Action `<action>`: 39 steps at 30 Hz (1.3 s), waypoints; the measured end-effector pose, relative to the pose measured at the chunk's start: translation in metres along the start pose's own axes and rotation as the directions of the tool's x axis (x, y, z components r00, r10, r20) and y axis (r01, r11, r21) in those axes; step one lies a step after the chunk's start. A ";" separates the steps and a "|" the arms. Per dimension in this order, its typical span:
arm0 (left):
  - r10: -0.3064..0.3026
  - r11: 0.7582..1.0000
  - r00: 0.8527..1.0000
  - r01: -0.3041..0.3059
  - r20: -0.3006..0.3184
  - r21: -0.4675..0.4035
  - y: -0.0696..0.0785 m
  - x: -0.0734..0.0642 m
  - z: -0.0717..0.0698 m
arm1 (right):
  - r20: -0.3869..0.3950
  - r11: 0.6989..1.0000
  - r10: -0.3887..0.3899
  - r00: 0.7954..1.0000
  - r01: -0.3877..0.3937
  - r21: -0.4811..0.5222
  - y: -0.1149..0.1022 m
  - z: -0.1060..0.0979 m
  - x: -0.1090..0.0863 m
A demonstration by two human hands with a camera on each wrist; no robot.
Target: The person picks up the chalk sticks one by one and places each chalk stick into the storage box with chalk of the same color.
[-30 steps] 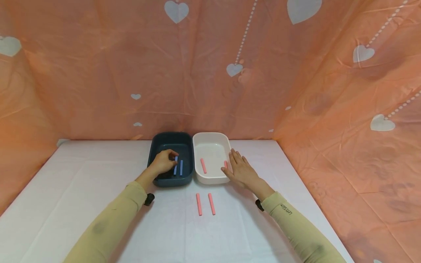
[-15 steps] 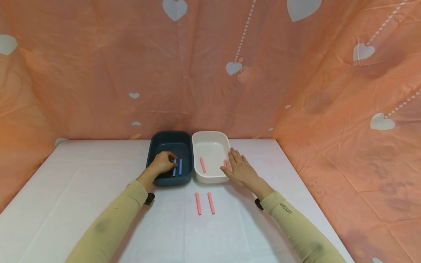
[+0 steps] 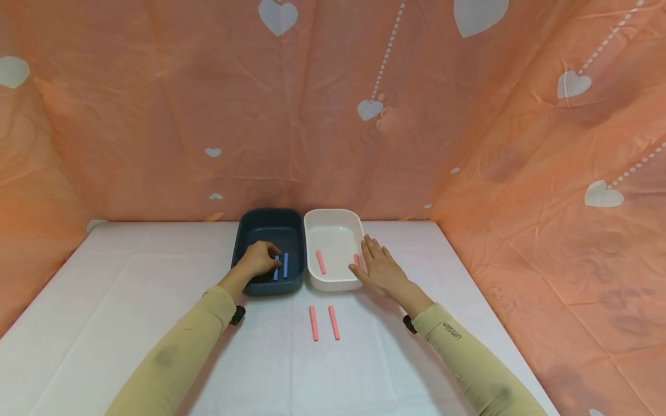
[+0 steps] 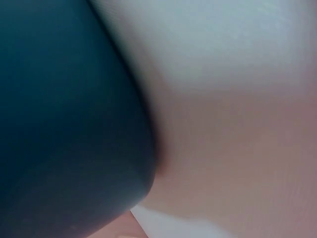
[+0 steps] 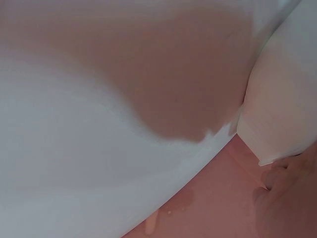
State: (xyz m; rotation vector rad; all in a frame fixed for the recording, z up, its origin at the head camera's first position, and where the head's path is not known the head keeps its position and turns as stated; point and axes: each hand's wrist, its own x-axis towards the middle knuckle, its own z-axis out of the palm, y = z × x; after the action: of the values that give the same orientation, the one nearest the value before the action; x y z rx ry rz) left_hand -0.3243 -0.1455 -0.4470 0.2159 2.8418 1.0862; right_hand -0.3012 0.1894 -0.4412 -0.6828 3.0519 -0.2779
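Note:
In the head view my left hand (image 3: pixel 258 259) reaches into the dark blue dish (image 3: pixel 270 216), thumb and fingertips pinching a slim blue chalk stick (image 3: pixel 276 275). Another blue chalk stick (image 3: pixel 285 266) lies just right of it. My right hand (image 3: pixel 382 269) rests with straight fingers along the right rim of the white dish (image 3: pixel 335 285), holding nothing. Inside that dish lie a pink chalk stick (image 3: pixel 320 262) and, partly hidden beside my right thumb, a second pink chalk stick (image 3: pixel 356 259). In the right wrist view my right hand (image 5: pixel 292 196) shows beside the white dish (image 5: pixel 282 89).
Two more pink chalk sticks, a left one (image 3: pixel 314 323) and a right one (image 3: pixel 334 322), lie on the white tablecloth (image 3: pixel 270 370) in front of the dishes. The dishes stand side by side near the back edge. An orange curtain (image 3: pixel 260 115) hangs behind and at the sides.
My left hand and the blue chalk stick at its fingertips have shifted slightly nearer to me inside the dark dish. My right hand stays in place.

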 end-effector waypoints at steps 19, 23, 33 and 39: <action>0.017 1.000 1.000 -0.018 -0.026 -0.009 0.005 -0.005 -0.003 | -0.010 1.000 -0.009 1.000 0.009 0.001 -0.003 -0.002 -0.001; 0.025 0.998 0.999 -0.027 -0.049 -0.049 0.011 -0.008 -0.005 | -0.007 1.000 -0.008 1.000 0.008 0.010 -0.005 -0.004 -0.001; 0.086 0.986 0.990 -0.100 -0.107 -0.130 0.025 -0.024 -0.010 | 0.002 1.000 0.001 1.000 -0.001 0.005 -0.003 -0.003 -0.001; 0.105 0.980 0.986 -0.125 -0.129 -0.157 0.038 -0.039 -0.013 | -0.007 1.000 -0.002 1.000 0.002 0.012 -0.002 -0.002 -0.001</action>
State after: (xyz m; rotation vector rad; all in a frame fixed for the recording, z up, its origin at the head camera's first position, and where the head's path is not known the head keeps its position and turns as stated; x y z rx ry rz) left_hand -0.2838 -0.1323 -0.4107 0.3152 2.8536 1.3956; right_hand -0.2991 0.1885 -0.4388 -0.6864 3.0533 -0.2991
